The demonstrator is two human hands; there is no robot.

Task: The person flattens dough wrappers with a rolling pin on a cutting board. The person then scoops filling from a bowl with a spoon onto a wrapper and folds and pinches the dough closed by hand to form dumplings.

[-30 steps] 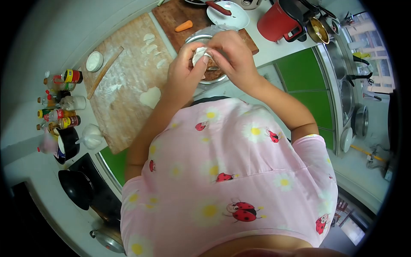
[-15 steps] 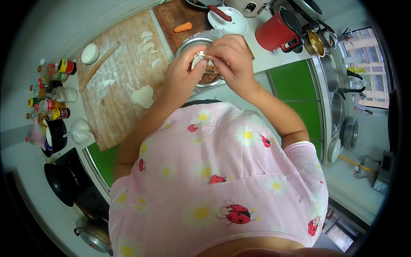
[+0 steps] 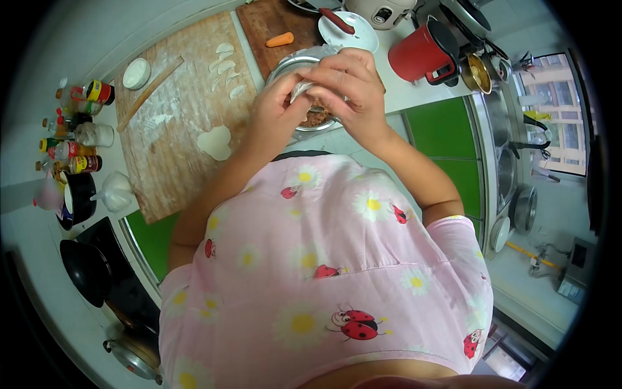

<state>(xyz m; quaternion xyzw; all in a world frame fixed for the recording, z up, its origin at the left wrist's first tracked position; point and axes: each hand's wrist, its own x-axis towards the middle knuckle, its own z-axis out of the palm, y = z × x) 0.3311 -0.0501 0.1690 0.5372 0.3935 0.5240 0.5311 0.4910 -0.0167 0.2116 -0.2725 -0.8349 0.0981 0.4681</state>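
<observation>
Between the fingers of both hands is a white dumpling [image 3: 300,91], held above a metal bowl [image 3: 283,67] of brown minced filling [image 3: 316,119]. My left hand [image 3: 275,107] is closed round its left side, thumb toward me. On the other side, my right hand [image 3: 355,87] pinches the dumpling's edge, fingers bent over the top. Much of the dumpling is hidden by the fingers. To the left, a flat dough wrapper [image 3: 214,142] lies on a floured wooden board [image 3: 175,165], with several folded dumplings [image 3: 225,66] farther back.
A rolling pin [image 3: 150,94] and a small bowl of flour [image 3: 137,74] rest on the board. Behind the metal bowl are a carrot [image 3: 280,40] on a brown board and a white plate [image 3: 356,35]. A red kettle [image 3: 421,53] stands right; bottles [image 3: 68,152] line the left.
The dumpling has tilted and more of it is covered by my fingers. My right thumb and fingers have shifted along its edge. The whole view has moved slightly.
</observation>
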